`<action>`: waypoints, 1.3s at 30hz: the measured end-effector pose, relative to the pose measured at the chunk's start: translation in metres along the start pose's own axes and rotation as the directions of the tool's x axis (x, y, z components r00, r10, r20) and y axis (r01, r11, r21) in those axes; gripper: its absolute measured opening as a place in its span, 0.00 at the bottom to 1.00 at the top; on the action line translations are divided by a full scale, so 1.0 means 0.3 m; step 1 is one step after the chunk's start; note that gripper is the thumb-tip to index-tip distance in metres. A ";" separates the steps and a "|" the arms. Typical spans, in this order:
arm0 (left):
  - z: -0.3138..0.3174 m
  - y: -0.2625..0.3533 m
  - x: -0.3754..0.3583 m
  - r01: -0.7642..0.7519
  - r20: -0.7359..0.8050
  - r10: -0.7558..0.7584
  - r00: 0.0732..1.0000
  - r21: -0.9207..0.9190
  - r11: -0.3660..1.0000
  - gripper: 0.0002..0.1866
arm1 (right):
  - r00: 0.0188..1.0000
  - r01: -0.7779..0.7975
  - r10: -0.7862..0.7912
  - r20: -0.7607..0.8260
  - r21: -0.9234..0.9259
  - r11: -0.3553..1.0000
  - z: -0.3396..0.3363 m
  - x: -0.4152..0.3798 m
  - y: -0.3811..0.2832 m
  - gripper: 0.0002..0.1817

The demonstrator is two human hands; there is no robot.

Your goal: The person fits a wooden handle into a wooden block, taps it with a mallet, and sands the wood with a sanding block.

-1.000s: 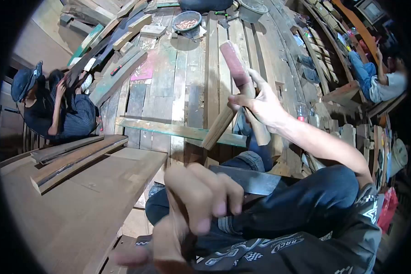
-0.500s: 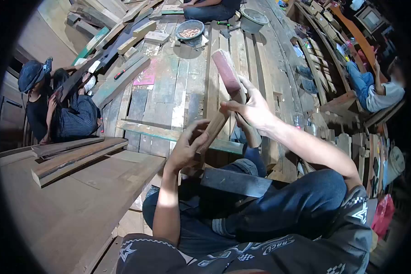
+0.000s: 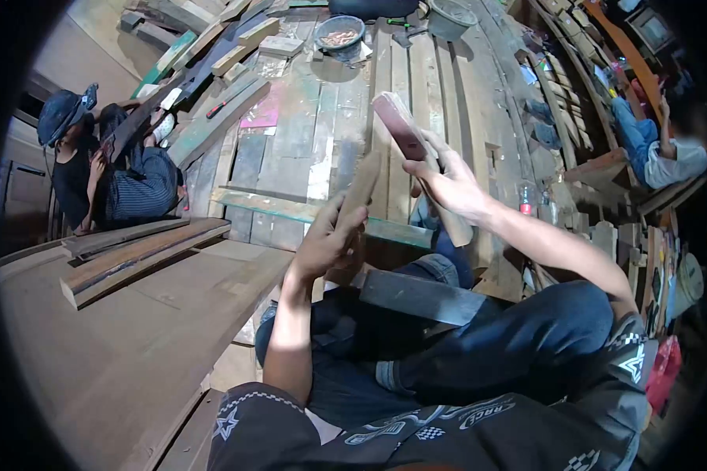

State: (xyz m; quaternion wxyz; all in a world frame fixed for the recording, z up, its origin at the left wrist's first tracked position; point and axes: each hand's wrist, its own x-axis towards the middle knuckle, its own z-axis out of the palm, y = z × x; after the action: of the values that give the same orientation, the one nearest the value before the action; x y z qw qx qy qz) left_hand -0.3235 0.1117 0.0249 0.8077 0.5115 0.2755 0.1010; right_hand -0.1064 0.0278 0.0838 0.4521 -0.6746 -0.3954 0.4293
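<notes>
My left hand (image 3: 327,242) is closed around a narrow piece of wood (image 3: 362,184), which tilts upward away from me. My right hand (image 3: 454,187) grips a sanding block (image 3: 401,128) with a reddish abrasive face, its thumb lying along the near end. A small gap separates the block from the wood. Below both hands, a dark rectangular wood block (image 3: 423,298) rests across my bent legs.
A green-edged plank (image 3: 291,208) crosses in front of me. Timber (image 3: 145,259) lies on the board at left. A bucket (image 3: 339,35) and a second bucket (image 3: 451,20) stand ahead. One person (image 3: 126,169) sits at left, another (image 3: 672,157) at right.
The sanding block has come away from the wood; my right hand no longer touches that piece. My left hand has turned the wood more upright. The whole view has shifted slightly.
</notes>
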 end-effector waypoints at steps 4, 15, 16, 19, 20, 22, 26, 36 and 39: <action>-0.018 -0.027 0.021 -0.142 -0.190 0.115 0.975 -0.139 0.980 0.16 | 0.993 0.091 -0.076 0.089 -0.182 0.979 0.004 -0.020 0.004 0.32; -0.055 -0.074 0.038 -0.258 -0.209 0.238 0.949 -0.079 0.963 0.09 | 0.857 0.509 -0.378 0.351 -0.693 0.511 0.012 -0.032 0.016 0.46; -0.058 -0.079 0.038 -0.274 -0.206 0.252 0.946 -0.083 0.958 0.10 | 0.873 0.487 -0.294 0.388 -0.722 0.492 0.017 -0.045 0.012 0.46; -0.059 -0.085 0.036 -0.364 -0.213 0.364 0.907 0.040 0.930 0.14 | 0.873 0.483 -0.169 0.458 -0.763 0.430 0.028 -0.070 -0.003 0.45; -0.058 -0.095 0.043 -0.412 -0.219 0.422 0.880 0.092 0.907 0.15 | 0.878 0.478 -0.217 0.427 -0.758 0.444 0.024 -0.059 -0.004 0.46; -0.061 -0.122 0.067 -0.498 -0.215 0.533 0.818 0.199 0.844 0.18 | 0.881 0.469 -0.313 0.355 -0.745 0.475 0.012 -0.030 -0.007 0.47; -0.067 -0.117 0.054 -0.380 -0.148 0.414 0.898 0.212 0.900 0.24 | 0.879 0.470 -0.194 0.436 -0.718 0.514 0.027 -0.073 0.016 0.43; -0.026 -0.165 0.081 -0.372 -0.177 0.373 0.911 0.042 0.927 0.24 | 0.908 0.385 -0.108 0.404 -0.708 0.592 0.012 -0.074 -0.013 0.38; -0.024 -0.160 0.082 -0.373 -0.184 0.406 0.895 0.189 0.908 0.25 | 0.944 0.319 -0.142 0.298 -0.711 0.627 -0.001 -0.051 -0.055 0.40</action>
State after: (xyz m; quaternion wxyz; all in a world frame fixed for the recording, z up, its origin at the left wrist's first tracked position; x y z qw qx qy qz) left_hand -0.3128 0.1065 -0.0281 0.6951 0.6009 0.2613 0.2958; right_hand -0.1135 0.0181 0.1028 0.1394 -0.6936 -0.6664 0.2355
